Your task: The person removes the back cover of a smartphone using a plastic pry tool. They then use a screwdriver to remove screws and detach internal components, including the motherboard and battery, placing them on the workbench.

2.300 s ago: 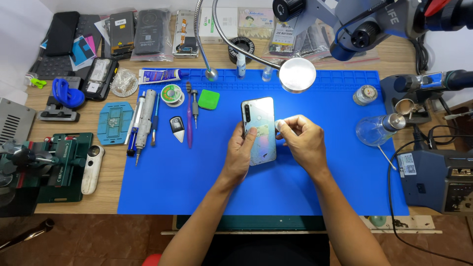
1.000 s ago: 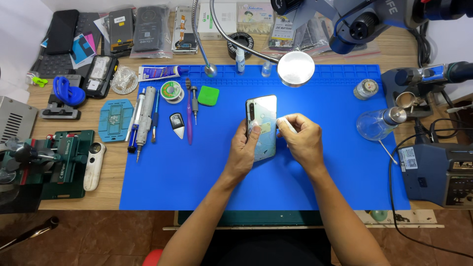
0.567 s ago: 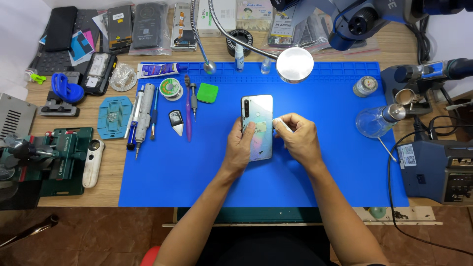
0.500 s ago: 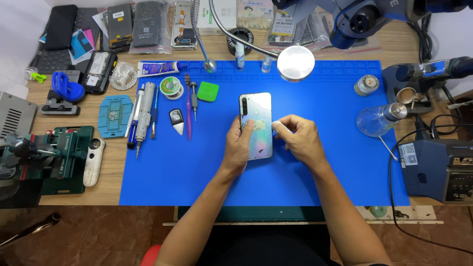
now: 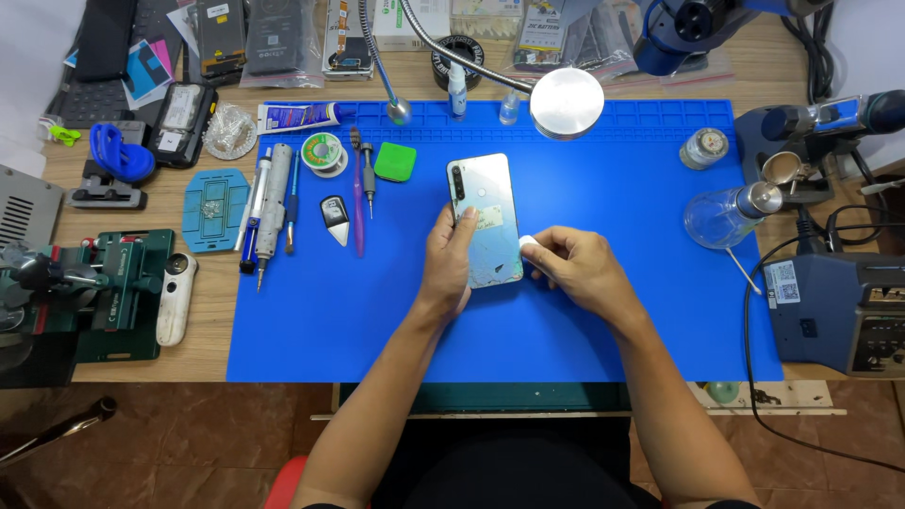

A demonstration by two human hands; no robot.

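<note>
Tools lay in a row on the left part of the blue mat (image 5: 283, 330): a grey pen-shaped driver (image 5: 269, 203), a purple spudger (image 5: 357, 203) and a green square pad (image 5: 395, 161), all well apart from the hands. Right of them the left hand (image 5: 450, 259) clasped the left long edge of the phone (image 5: 485, 219), thumb laid over its back and the other fingers curled beneath, so the phone lay back-up near the mat's middle, camera strip toward the far side. At its lower right edge the right hand (image 5: 575, 269) pinched a small white wad (image 5: 528, 243) between thumb and forefinger, the remaining fingers folded in; whether the wad touched the phone's rim or sat just beside it could not be told. Farther right stood a glass flask (image 5: 718, 217), near the mat's edge.

Judged from this, the step was best done with the left hand holding the phone firm and flat while the wad travelled along the seam in short, light strokes, clear of the camera glass.
</note>
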